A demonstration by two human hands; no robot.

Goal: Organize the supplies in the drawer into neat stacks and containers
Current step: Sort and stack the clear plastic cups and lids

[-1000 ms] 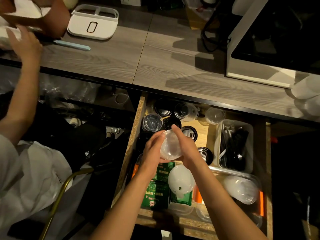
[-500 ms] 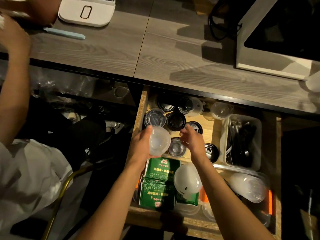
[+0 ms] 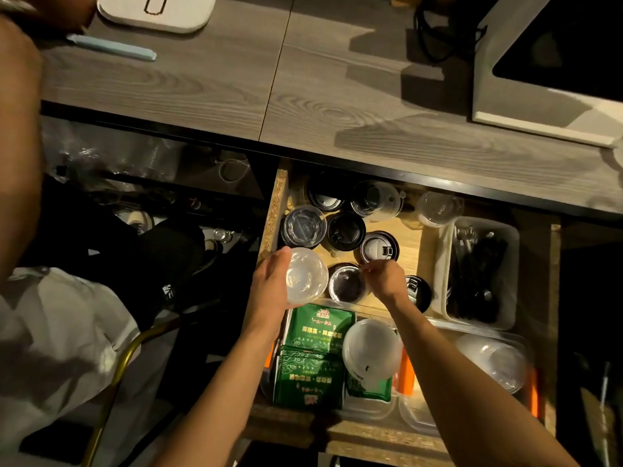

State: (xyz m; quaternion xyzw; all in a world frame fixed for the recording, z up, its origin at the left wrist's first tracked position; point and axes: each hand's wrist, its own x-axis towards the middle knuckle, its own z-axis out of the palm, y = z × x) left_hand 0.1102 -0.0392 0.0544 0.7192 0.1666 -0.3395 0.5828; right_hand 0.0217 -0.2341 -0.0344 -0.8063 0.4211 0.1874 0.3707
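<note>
Clear lid (image 3: 305,276) was held in the left hand (image 3: 273,288), over the drawer's (image 3: 274,210) left edge, tilted with its hollow toward the camera. Left grip was clamped on it, thumb on the upper rim and fingers under the lower. A second clear lid (image 3: 347,283) lay flat on the drawer floor just beside it. Right hand (image 3: 387,279) sat over that lid's right rim, fingertips drawn together at the rim; whether they pinched it could not be told.

Behind these, three black lids (image 3: 345,230) were counted for certain, with one clear ribbed lid (image 3: 303,225) at the left and more clear cups toward the back, count unclear. One black lid (image 3: 419,293) was partly hidden by the right wrist.

Nearer the camera: two green packets (image 3: 317,326) with a white domed lid (image 3: 371,347) beside them. A clear bin (image 3: 509,264) of dark cutlery stood at the right.

Both forearms reached in from below. The wood-grain bench (image 3: 209,89) ran above the drawer.
</note>
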